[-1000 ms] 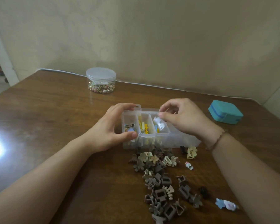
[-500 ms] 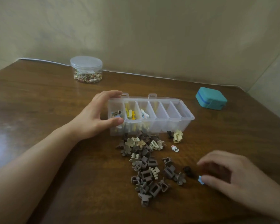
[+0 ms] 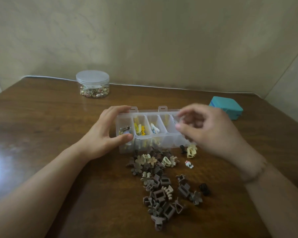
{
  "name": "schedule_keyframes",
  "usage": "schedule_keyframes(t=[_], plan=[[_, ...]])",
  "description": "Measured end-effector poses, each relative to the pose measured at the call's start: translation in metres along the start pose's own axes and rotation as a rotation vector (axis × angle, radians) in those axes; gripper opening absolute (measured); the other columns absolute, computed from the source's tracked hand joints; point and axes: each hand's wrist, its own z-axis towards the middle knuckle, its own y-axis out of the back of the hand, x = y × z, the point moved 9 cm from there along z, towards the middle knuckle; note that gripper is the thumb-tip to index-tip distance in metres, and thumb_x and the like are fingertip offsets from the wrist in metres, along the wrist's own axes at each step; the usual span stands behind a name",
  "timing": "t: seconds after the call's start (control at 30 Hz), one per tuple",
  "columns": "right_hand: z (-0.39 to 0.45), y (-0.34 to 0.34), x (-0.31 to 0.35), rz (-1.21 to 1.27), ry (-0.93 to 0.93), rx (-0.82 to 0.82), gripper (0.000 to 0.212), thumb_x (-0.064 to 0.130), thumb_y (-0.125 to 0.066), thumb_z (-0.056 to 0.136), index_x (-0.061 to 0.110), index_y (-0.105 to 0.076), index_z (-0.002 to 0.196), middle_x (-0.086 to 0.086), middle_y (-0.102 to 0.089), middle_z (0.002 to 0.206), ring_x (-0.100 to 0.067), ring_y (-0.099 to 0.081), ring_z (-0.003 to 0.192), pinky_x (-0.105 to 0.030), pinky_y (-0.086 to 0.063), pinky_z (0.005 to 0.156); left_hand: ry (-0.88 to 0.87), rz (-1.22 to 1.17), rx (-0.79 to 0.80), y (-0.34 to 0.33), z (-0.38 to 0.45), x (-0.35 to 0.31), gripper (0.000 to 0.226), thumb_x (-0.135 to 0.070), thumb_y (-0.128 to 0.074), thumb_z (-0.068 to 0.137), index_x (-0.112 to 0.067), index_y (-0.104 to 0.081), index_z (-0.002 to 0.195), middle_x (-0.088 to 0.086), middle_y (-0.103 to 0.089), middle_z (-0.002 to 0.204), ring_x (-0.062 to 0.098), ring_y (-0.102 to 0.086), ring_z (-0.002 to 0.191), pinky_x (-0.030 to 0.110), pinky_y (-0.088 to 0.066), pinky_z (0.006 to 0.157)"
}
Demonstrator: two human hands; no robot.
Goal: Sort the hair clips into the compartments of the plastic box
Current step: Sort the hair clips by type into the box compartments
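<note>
A clear plastic box with several compartments stands mid-table. Its left compartments hold a metal clip, yellow clips and a white-blue clip. My left hand grips the box's left end, thumb on the front wall and fingers on the back rim. My right hand hovers, blurred, over the right compartments with its fingertips pinched together on a small pale clip. A pile of brown and beige hair clips lies in front of the box.
A cream clip, a tiny white-red clip and a black clip lie apart from the pile. A lidded clear jar of small items stands at the back left. A teal case sits at the back right.
My right hand went from the box down to the pale blue clip at the table's lower right, and has come back up over the box. That clip is gone from the table.
</note>
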Motion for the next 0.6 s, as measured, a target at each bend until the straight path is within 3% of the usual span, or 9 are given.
schedule_keyframes(t=[0.1, 0.17, 0.27, 0.4, 0.5, 0.6], plan=[[0.039, -0.027, 0.002, -0.028, -0.008, 0.025, 0.017, 0.030, -0.072, 0.084, 0.022, -0.069, 0.098, 0.005, -0.070, 0.081, -0.009, -0.067, 0.069, -0.024, -0.057, 0.064, -0.005, 0.006, 0.002, 0.001, -0.001, 0.001, 0.070, -0.066, -0.062, 0.074, -0.046, -0.038, 0.137, -0.021, -0.046, 0.138, 0.001, -0.039, 0.135, 0.029, -0.034, 0.111], [0.050, -0.039, -0.002, -0.132, -0.002, 0.058, 0.016, 0.035, -0.070, 0.085, 0.024, -0.069, 0.097, 0.009, -0.068, 0.083, -0.002, -0.063, 0.070, -0.009, -0.047, 0.060, 0.001, 0.007, 0.011, 0.001, -0.001, 0.002, 0.075, -0.066, -0.062, 0.074, -0.040, -0.039, 0.141, -0.019, -0.046, 0.139, 0.001, -0.038, 0.135, 0.029, -0.034, 0.111], [0.040, -0.034, -0.002, -0.210, 0.043, 0.051, 0.011, 0.033, -0.069, 0.086, 0.030, -0.067, 0.096, 0.015, -0.064, 0.081, 0.003, -0.059, 0.075, -0.001, -0.042, 0.061, 0.006, 0.008, 0.017, 0.001, -0.001, 0.001, 0.078, -0.064, -0.062, 0.074, -0.034, -0.040, 0.143, -0.016, -0.045, 0.140, 0.002, -0.037, 0.136, 0.030, -0.033, 0.112], [-0.007, -0.027, -0.006, -0.279, 0.120, 0.147, 0.019, 0.035, -0.061, 0.082, 0.038, -0.060, 0.101, 0.023, -0.057, 0.080, 0.010, -0.057, 0.087, -0.003, -0.045, 0.070, 0.006, 0.014, 0.015, 0.000, -0.001, 0.000, 0.080, -0.063, -0.062, 0.074, -0.029, -0.042, 0.144, -0.013, -0.046, 0.139, 0.003, -0.037, 0.135, 0.029, -0.032, 0.112], [-0.040, -0.031, -0.030, -0.426, 0.071, 0.225, 0.024, 0.043, -0.059, 0.079, 0.046, -0.060, 0.103, 0.029, -0.059, 0.095, 0.007, -0.060, 0.073, -0.015, -0.054, 0.064, 0.010, 0.018, 0.018, -0.001, 0.000, 0.001, 0.081, -0.064, -0.061, 0.074, -0.029, -0.041, 0.144, -0.014, -0.046, 0.138, 0.002, -0.036, 0.134, 0.028, -0.032, 0.111], [-0.056, -0.031, -0.047, -0.534, 0.039, 0.186, 0.027, 0.050, -0.062, 0.076, 0.045, -0.069, 0.101, 0.033, -0.060, 0.101, 0.030, -0.044, 0.066, -0.018, -0.051, 0.069, 0.016, 0.017, 0.022, -0.001, 0.000, 0.002, 0.081, -0.065, -0.061, 0.074, -0.030, -0.041, 0.144, -0.015, -0.045, 0.139, 0.002, -0.036, 0.135, 0.030, -0.034, 0.110]])
